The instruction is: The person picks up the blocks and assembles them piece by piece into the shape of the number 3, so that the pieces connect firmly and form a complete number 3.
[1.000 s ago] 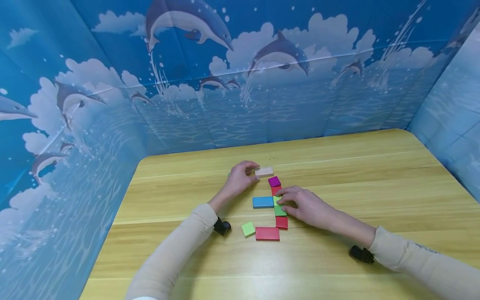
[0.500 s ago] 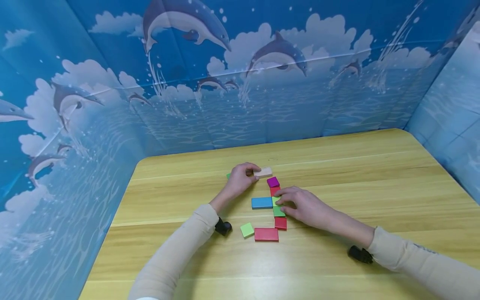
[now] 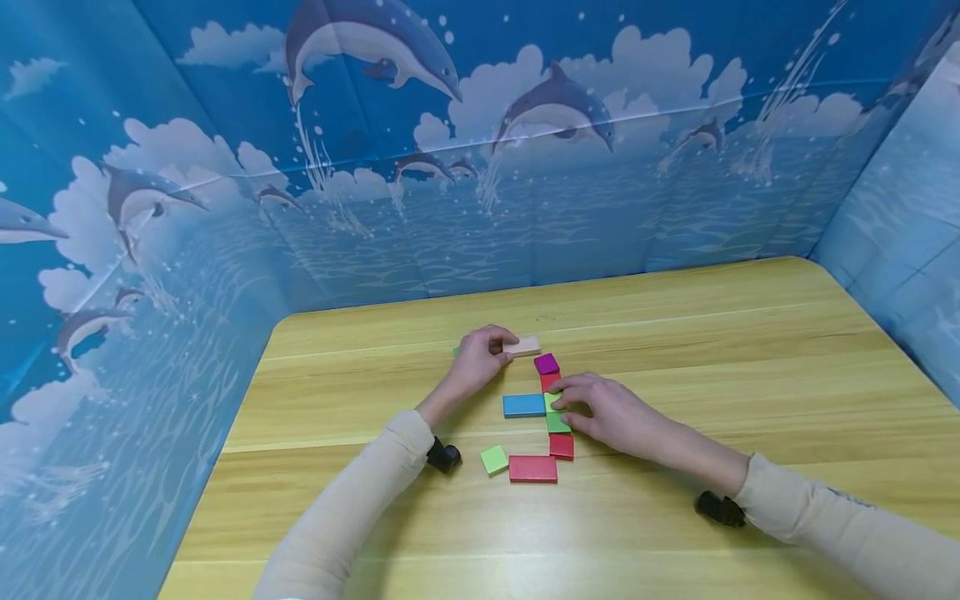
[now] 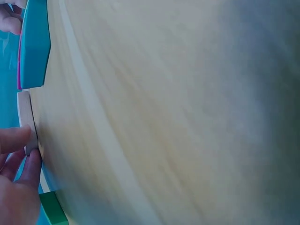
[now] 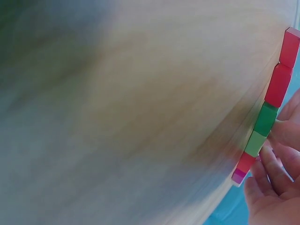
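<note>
In the head view my left hand pinches one end of a pale wooden block, lying at the far end of a row of coloured blocks. My right hand rests its fingertips on the row, touching the lime block and the green block. A purple block and a red block continue the row away from me; another red block lies at the near end. To the left, a blue block stands against the row. Fingers partly cover several blocks.
A long red block lies near the row's front end, with a loose lime square block at its left. Behind my left hand a green block shows. The wooden table meets a blue dolphin-print curtain at the back.
My left hand has drawn the pale block slightly to the left, farther from the purple block. My right hand stays on the row, and the other blocks keep their places.
</note>
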`<state>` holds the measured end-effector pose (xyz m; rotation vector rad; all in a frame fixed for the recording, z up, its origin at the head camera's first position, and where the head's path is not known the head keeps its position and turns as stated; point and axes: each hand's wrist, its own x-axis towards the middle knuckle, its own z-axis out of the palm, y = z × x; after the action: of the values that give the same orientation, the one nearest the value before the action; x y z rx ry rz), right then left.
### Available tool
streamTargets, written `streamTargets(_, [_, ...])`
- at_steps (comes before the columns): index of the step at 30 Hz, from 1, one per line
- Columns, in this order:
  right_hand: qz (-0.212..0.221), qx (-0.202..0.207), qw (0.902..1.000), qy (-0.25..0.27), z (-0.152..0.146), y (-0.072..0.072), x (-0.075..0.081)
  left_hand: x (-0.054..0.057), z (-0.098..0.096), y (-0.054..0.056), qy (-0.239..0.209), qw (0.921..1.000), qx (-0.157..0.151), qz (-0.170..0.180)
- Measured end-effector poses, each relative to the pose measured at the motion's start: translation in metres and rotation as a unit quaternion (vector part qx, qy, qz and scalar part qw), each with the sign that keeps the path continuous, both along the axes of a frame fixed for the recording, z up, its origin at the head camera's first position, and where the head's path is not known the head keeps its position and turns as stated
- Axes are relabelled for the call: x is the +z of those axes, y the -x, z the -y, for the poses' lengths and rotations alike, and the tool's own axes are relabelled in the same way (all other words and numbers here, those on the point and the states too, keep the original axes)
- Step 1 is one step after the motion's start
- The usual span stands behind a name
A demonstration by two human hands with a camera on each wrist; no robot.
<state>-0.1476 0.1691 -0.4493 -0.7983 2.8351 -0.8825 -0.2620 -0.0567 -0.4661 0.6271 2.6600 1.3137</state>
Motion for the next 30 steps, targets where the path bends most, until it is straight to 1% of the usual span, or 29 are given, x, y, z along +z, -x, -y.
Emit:
streamTargets(5, [0.0, 0.002, 1.0, 0.0, -0.0001, -0.0003, 0.0002, -0.0009, 0.0022, -0.0008, 0.005, 1.0, 0.006, 0.002])
streamTargets(14, [0.006, -0.007, 1.0, 0.0, 0.0001, -0.0008, -0.0002, -0.0038, 0.0059, -0.0027, 0.011, 0.9999, 0.003, 0.004])
streamTargets(19, [0.008, -0.008, 0.9999, 0.002, 0.0005, -0.0004, -0.0001, -0.003, 0.0064, -0.0042, 0.011, 0.9999, 0.003, 0.007])
streamTargets(30, [0.01, -0.009, 0.9999, 0.003, 0.0012, -0.0006, -0.0002, 0.0002, 0.0091, -0.0062, 0.011, 0.9997, -0.009, 0.018])
